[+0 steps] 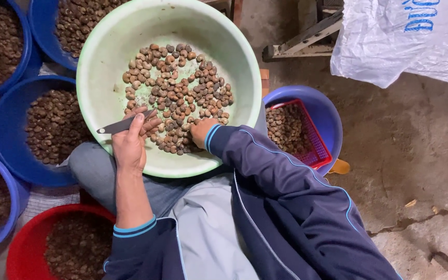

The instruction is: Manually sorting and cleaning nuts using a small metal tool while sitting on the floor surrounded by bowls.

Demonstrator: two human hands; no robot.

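My left hand (129, 142) is pinching a small grey blade (123, 125) over the pale green basin (99, 62) in my lap. My right hand (202, 133) has its fingers curled into the brown nuts (180, 93), can't tell if it's gripping one. That blade could easily nick my knuckles if a nut rolls. There's a white sack (390, 41) with blue print at the top right.

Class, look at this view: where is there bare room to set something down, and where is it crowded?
Bare: the concrete floor between the white sack and red basket; the green basin's upper wall. Crowded: blue tubs left, and both hands, left with knife, right.
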